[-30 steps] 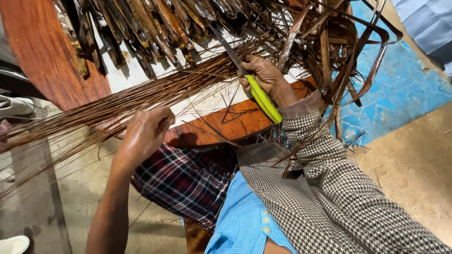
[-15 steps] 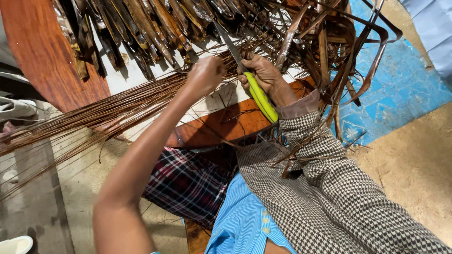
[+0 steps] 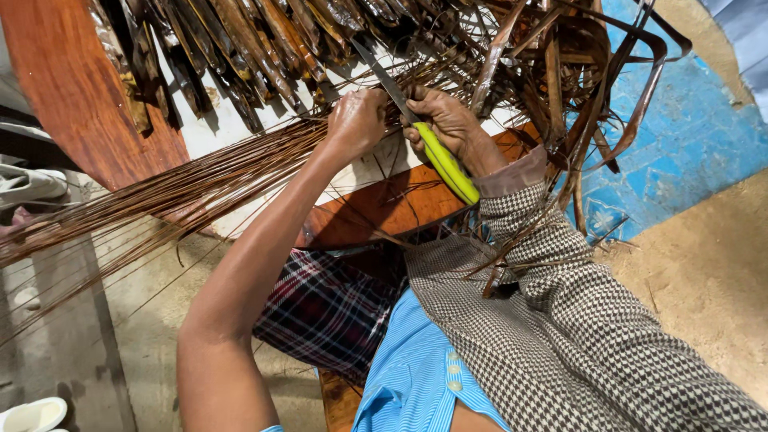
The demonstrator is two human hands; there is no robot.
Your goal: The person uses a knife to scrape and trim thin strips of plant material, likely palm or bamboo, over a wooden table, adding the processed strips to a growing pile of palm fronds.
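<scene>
Head view: right hand [image 3: 448, 120] wrapped tight around yellow-green knife handle [image 3: 446, 164], grip pressed together on it, dark blade [image 3: 384, 76] pointing toward 11 o'clock into the leaf mass. Left hand [image 3: 356, 120], down at 7 o'clock by the lap a second ago, now up just beside the blade at its 9 o'clock, fingers curled shut on the near ends of the thin brown midrib sticks [image 3: 184, 192]. Bundle fanning away toward 8 o'clock, across the white bench edge [image 3: 240, 132] and over the reddish wooden board [image 3: 72, 88]. Dried dark leaf strips [image 3: 240, 48] at 12 o'clock, curled ones [image 3: 592, 80] at 2 o'clock. Judged from this: both hands now meeting at the blade, stick end held ready for cutting or scraping.
</scene>
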